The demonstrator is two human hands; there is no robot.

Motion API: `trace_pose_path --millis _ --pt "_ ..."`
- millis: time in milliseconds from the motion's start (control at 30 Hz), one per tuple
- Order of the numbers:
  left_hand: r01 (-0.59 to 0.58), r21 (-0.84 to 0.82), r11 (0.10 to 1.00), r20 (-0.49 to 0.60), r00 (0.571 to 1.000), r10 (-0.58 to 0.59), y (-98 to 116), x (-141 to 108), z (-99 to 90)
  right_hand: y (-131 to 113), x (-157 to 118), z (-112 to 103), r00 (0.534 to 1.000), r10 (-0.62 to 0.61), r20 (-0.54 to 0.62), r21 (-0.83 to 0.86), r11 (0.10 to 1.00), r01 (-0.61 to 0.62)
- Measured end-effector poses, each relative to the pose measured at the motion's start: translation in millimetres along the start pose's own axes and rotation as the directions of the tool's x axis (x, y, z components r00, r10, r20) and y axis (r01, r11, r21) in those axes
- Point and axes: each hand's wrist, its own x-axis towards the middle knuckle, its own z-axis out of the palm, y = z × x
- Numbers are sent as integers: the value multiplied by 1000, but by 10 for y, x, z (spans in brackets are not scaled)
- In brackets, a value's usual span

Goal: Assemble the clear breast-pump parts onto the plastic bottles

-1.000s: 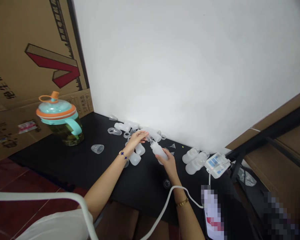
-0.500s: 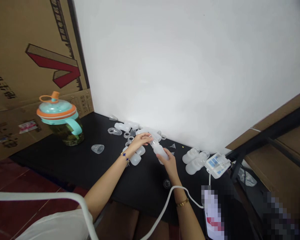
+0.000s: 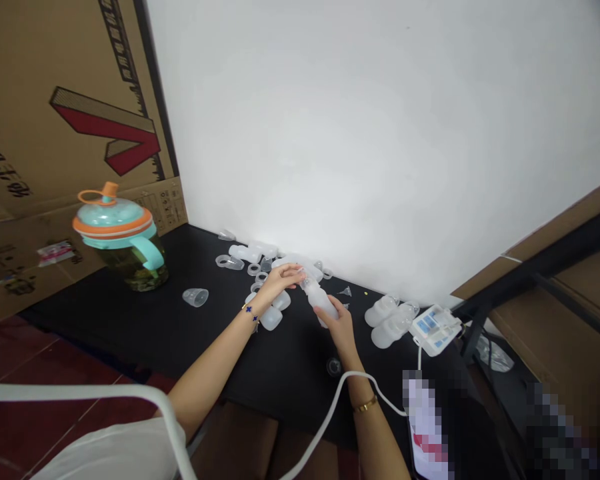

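A translucent white bottle [image 3: 319, 298] is tilted up and to the left over the black table. My right hand [image 3: 338, 321] wraps round its lower body. At its clear top, my left hand [image 3: 283, 280] pinches the tip with its fingers. Several white bottles [image 3: 271, 317], clear caps and rings [image 3: 253, 269] lie beside and behind my left hand. Small clear funnel-shaped pieces [image 3: 347, 291] lie to the right of the held bottle. Further right, more capped bottles [image 3: 394, 327] lie side by side.
A teal and orange lidded jug [image 3: 125, 243] stands at the left; a clear cap [image 3: 195, 297] lies near it. A white box [image 3: 435, 330] with a cable sits at the right, a phone [image 3: 430, 433] below it. A white wall [image 3: 360, 133] rises behind the black table [image 3: 180, 347].
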Motion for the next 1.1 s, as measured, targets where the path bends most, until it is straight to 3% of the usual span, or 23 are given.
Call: trace_pose_path --millis 1100 --pt "40 27 999 38 998 -41 -37 10 21 -5 -8 -2 1000 -20 -1 -45 999 20"
